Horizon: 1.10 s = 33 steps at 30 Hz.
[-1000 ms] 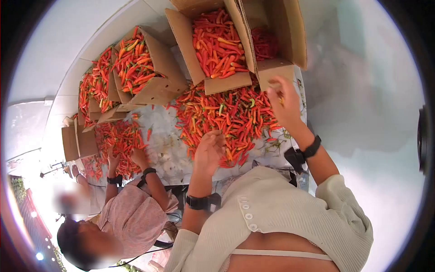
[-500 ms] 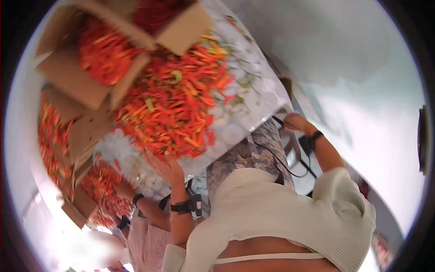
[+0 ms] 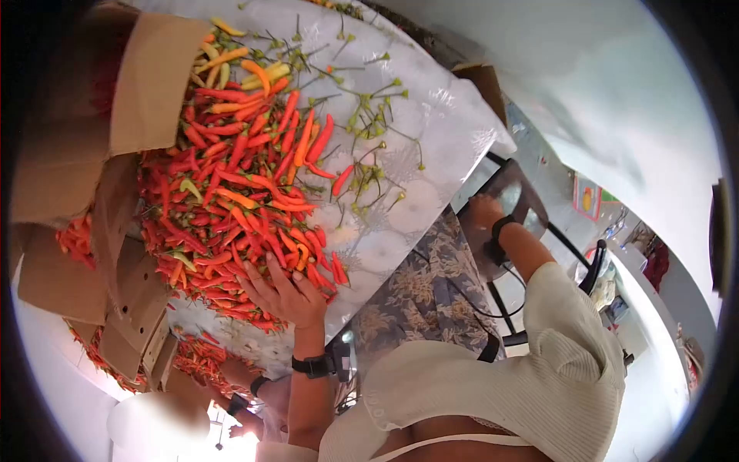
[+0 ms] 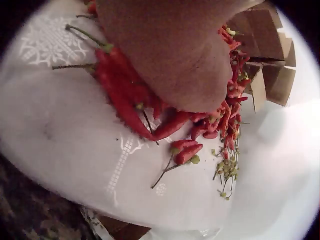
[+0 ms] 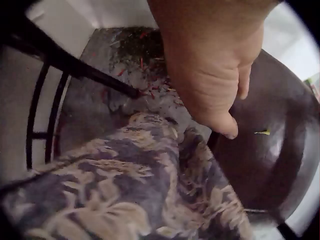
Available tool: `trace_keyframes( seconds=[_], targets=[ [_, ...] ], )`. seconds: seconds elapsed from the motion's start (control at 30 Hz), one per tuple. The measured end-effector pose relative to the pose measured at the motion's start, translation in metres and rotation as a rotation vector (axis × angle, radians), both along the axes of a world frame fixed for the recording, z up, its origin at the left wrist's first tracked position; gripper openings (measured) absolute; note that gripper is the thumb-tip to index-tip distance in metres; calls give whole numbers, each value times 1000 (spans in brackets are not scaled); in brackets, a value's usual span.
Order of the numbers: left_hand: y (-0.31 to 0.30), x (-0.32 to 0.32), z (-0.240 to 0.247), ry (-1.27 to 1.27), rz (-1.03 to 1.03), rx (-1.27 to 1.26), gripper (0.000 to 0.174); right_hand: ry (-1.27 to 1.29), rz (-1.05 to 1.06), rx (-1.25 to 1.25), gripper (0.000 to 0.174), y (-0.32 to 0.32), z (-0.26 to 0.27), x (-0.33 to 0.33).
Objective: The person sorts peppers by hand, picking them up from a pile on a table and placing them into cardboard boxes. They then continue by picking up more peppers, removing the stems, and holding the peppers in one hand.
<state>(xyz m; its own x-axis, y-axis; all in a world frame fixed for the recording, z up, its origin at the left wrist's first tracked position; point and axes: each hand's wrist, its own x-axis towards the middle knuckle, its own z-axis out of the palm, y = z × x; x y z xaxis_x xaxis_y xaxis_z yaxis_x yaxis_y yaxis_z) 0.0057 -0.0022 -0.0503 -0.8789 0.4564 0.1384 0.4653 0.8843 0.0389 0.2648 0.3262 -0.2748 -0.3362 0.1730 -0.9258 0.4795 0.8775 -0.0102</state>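
My left hand rests with fingers spread on the near edge of a big pile of red and orange chili peppers on the table. In the left wrist view, the heel of that hand hides part of the peppers; a few red chilies with long green stems lie beside it. To the right, off the table, my right hand lies over the dark seat of a chair. From the right wrist, the thumb and a finger of the hand extend over the seat, the other fingers hidden.
Cardboard boxes stand at the left of the pile. Plucked green stems lie scattered on the white patterned tablecloth. Another person's arm reaches into peppers at lower left. Patterned trousers are between table and chair.
The view has swung to the right. My right hand has gone from above the table at the boxes down to the chair seat; my left hand has come down onto the peppers.
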Motion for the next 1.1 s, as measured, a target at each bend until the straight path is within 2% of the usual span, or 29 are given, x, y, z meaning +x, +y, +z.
trace_keyframes(
  seconds=[0.1, 0.2, 0.3, 0.47, 0.63, 0.87, 1.1],
  targets=[
    [0, 1, -5, 2, 5, 14, 44, -77, 99, 15, 55, 1, -7, -12],
    [-2, 2, -8, -6, 7, 4, 45, -39, 210, 98, 33, 7, -45, 9],
    [-2, 5, -6, -48, 36, -48, 44, 128, 231, 185, 32, 14, -78, 42],
    [-4, 4, -4, -90, 78, -43, 43, 161, 259, 184, 30, 24, -94, 36],
    [-6, 5, -3, -119, 74, -42, 43, 121, 258, 185, 27, 44, -99, 29],
    [-8, 6, -2, -125, 78, -26, 43, 49, 232, 144, 24, 37, -82, 39],
    [-8, 5, -4, -96, 132, 17, 38, 19, 201, 122, 21, 54, -74, 10]
  ],
)
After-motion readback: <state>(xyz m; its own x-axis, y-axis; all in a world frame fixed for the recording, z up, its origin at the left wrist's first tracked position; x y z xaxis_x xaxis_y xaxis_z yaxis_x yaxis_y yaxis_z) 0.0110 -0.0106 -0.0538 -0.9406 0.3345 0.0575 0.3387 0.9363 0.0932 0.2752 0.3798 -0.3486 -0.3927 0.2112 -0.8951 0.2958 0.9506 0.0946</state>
